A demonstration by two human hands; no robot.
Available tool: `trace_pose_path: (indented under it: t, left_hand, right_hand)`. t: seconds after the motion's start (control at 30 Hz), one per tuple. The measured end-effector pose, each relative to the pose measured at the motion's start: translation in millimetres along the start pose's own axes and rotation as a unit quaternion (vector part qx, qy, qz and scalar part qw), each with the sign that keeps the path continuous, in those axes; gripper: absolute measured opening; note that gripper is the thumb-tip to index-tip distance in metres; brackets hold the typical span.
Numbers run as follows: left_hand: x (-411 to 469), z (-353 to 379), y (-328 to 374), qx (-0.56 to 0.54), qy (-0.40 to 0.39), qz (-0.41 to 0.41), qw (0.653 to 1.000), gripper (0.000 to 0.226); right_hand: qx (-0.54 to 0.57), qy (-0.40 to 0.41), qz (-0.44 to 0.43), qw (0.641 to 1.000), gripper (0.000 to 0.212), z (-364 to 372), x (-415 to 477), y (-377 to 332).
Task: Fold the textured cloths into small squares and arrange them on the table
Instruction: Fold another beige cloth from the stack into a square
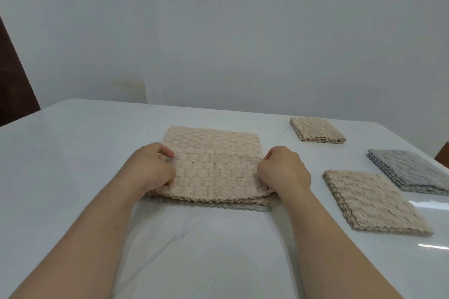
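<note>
A beige textured cloth (213,165) lies flat in the middle of the white table (73,153), on top of a stack whose grey bottom layer shows at the near edge. My left hand (150,167) pinches the cloth's left edge with curled fingers. My right hand (284,170) grips its right edge the same way. Three folded squares lie to the right: a small beige one (317,130) at the back, a larger beige one (374,201) nearer me, and a grey one (410,170) at the far right.
A plain white wall stands behind the table. A dark brown panel (12,80) shows at the left edge. The table's right edge runs close past the grey square.
</note>
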State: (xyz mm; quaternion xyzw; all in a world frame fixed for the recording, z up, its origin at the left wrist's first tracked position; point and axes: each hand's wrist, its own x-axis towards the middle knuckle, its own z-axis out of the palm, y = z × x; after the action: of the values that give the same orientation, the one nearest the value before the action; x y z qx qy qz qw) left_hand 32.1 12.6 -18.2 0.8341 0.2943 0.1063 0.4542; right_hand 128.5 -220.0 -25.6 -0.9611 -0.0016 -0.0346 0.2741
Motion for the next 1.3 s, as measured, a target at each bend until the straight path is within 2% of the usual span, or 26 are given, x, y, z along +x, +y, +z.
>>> trace_pose_path:
  t: [0.17,0.23,0.3,0.37,0.4,0.47,0.53,0.6,0.73,0.83,0.97,1.07,1.17,1.3]
  left_hand:
    - [5,0,0,0.101,-0.022,-0.026,0.994,0.059]
    - [8,1,-3,0.192,0.009,-0.016,0.981,0.060]
    - [10,4,-5,0.266,0.086,0.081,0.957,0.057]
    - [7,15,-2,0.276,0.120,0.246,0.921,0.054]
    - [7,24,-2,0.282,0.100,0.310,0.902,0.053]
    - [6,43,-4,0.311,0.031,0.354,0.882,0.053]
    - [8,57,-10,0.352,-0.039,0.328,0.876,0.056]
    - [11,63,-16,0.383,-0.079,0.294,0.872,0.059]
    - [14,64,-15,0.399,-0.078,0.255,0.877,0.061]
    - [18,57,-17,0.395,-0.072,0.196,0.895,0.067]
    - [26,50,-25,0.368,-0.029,0.087,0.925,0.074]
    - [27,48,-23,0.342,-0.005,0.030,0.939,0.075]
    - [34,34,-22,0.310,0.022,0.021,0.950,0.067]
    - [40,17,-31,0.286,0.123,0.068,0.948,0.048]
  right_hand:
    - [-0.063,0.022,-0.011,0.998,0.013,-1,-2,-3]
    - [-0.104,0.066,-0.036,0.992,0.014,1,-4,-3]
    - [-0.134,0.119,-0.111,0.978,0.028,6,-5,-8]
    - [-0.107,0.124,-0.225,0.960,0.038,17,-6,-17]
    - [-0.094,0.095,-0.275,0.952,0.042,24,-9,-22]
    - [-0.091,0.007,-0.329,0.940,0.050,41,-14,-26]
    - [-0.122,-0.075,-0.342,0.929,0.054,54,-14,-22]
    - [-0.151,-0.117,-0.334,0.923,0.055,59,-12,-19]
    - [-0.149,-0.120,-0.283,0.940,0.059,59,-6,-17]
    - [-0.145,-0.113,-0.210,0.960,0.063,57,2,-9]
    - [-0.116,-0.115,-0.108,0.981,0.068,52,15,7]
    - [-0.111,-0.108,-0.080,0.985,0.068,52,15,9]
    - [-0.110,-0.080,-0.085,0.987,0.065,48,14,7]
    - [-0.056,-0.030,-0.067,0.996,0.060,39,18,12]
